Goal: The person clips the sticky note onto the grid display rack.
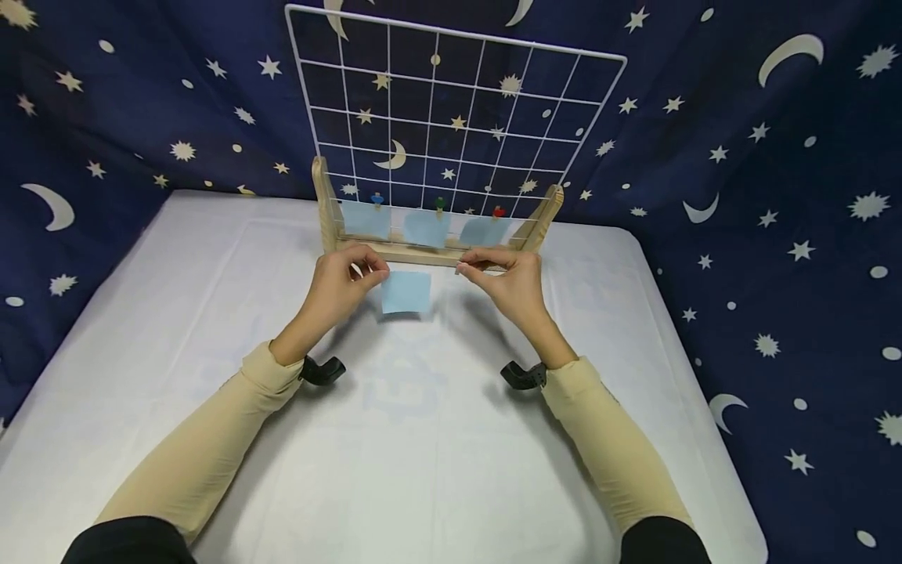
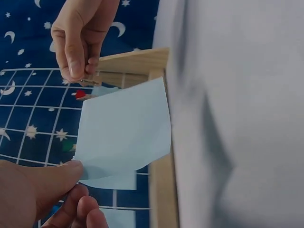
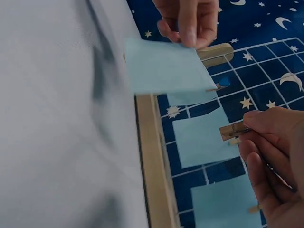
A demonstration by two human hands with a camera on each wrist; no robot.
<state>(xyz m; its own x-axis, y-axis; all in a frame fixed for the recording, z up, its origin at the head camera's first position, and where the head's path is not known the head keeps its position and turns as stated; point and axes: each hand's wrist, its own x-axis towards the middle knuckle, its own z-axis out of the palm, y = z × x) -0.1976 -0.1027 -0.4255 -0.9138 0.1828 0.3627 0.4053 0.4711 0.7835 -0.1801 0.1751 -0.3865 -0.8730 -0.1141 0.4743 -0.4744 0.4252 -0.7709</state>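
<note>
Between thumb and fingers, my left hand (image 1: 345, 283) pinches a light blue paper square (image 1: 406, 292) by its upper left corner, above the table in front of the rack. My right hand (image 1: 510, 283) pinches a small wooden clothespin (image 3: 232, 131), its tip pointing toward the paper side. Behind both hands stands a white wire grid (image 1: 451, 110) in a wooden stand (image 1: 423, 254). Three blue paper squares hang along its lower part, the left one (image 1: 366, 220) under a blue-topped clip (image 1: 377, 199), the middle one (image 1: 427, 229) under a green one (image 1: 440, 204), the right one (image 1: 485, 231) under a red one (image 1: 499, 212).
A white cloth (image 1: 423, 454) covers the table. Dark blue fabric with stars and moons (image 1: 796, 313) hangs behind and at the sides. The stand's wooden uprights (image 1: 326, 205) rise at both ends of the grid. A black wrist mount (image 1: 322, 371) sticks out at each wrist.
</note>
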